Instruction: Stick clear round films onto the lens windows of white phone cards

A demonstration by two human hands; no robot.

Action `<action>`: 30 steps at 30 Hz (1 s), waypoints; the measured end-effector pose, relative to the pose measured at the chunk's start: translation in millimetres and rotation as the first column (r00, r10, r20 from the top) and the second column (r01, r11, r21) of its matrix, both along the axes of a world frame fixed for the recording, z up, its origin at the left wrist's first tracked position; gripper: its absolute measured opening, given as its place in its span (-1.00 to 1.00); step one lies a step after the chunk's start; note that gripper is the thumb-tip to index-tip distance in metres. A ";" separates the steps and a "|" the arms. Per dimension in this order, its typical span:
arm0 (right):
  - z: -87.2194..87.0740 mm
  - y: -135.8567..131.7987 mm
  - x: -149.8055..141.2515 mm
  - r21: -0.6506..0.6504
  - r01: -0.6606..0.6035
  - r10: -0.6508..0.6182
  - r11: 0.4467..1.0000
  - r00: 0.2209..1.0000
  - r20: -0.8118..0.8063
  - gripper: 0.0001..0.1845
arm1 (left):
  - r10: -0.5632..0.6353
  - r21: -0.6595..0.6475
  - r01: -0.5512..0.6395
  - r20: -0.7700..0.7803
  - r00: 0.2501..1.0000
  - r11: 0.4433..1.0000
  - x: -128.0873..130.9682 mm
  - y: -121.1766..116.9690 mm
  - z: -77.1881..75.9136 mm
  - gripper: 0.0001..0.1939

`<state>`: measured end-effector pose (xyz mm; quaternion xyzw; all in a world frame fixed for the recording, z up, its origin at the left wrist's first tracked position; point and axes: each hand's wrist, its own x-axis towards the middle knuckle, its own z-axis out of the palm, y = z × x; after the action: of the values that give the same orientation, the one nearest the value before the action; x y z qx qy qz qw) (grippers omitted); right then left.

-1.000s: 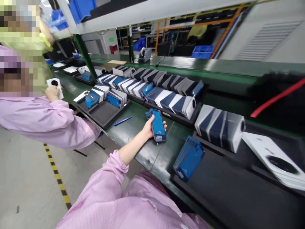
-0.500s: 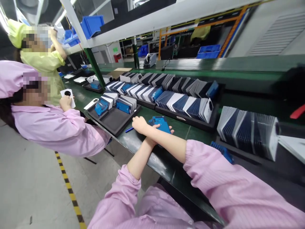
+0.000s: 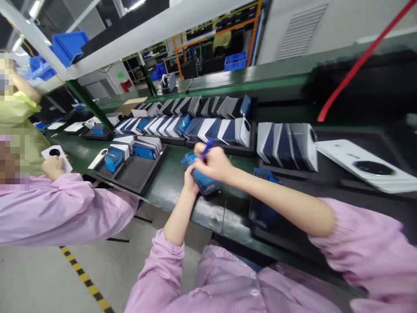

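Note:
My left hand [image 3: 190,180] is closed round the near side of a small stack of blue phone-sized panels [image 3: 207,185], held low over the bench front. Above that stack, my right hand [image 3: 216,163] grips a blue pen [image 3: 207,148], its upper end standing out past the fingers. The pen's tip is hidden by my fingers, so I cannot tell whether it touches the panels. To the right, under my right forearm, more blue panels [image 3: 265,198] stand in a black tray [image 3: 302,204].
Black trays of white and dark panels [image 3: 215,130] line the bench behind my hands. A partly filled black tray [image 3: 137,174] lies to the left. White panels with round camera openings [image 3: 368,165] lie at right. A co-worker's hand [image 3: 54,165] holds a white panel. A red strip [image 3: 365,65] hangs at upper right.
My right hand has come back from the bench by the left tray and now has the blue pen over the panels. The view has swung to the right.

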<state>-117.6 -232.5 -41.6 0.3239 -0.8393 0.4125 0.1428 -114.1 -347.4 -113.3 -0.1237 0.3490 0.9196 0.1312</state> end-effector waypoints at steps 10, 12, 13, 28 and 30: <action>27.2 168.0 80.6 -0.751 0.196 0.073 0.630 0.948 0.309 -0.57 | -0.441 0.163 0.474 -0.203 0.875 0.865 7.7 132.2 116.0 -0.45; 24.5 179.9 88.6 -0.732 0.218 0.007 0.645 0.957 0.291 -0.58 | -0.502 0.153 0.535 -0.208 0.839 0.831 13.3 156.8 127.1 -0.45; 22.5 185.2 90.8 -0.730 0.232 -0.025 0.642 0.959 0.283 -0.59 | -0.510 0.155 0.540 -0.195 0.838 0.828 14.8 166.5 128.1 -0.45; -8.7 205.5 78.6 -0.760 0.454 -0.296 0.464 0.889 0.350 -0.56 | -0.577 0.015 0.586 -0.153 0.802 0.810 0.5 212.8 87.2 -0.60; -8.6 207.7 79.7 -0.764 0.461 -0.309 0.452 0.884 0.350 -0.56 | -0.541 -0.042 0.549 -0.242 0.805 0.835 4.0 213.3 84.6 -0.54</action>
<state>-37.9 -24.7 -50.1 -0.0162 -0.6021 0.7395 0.3005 -110.1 -134.1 -28.6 0.0974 0.3694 0.8563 0.3475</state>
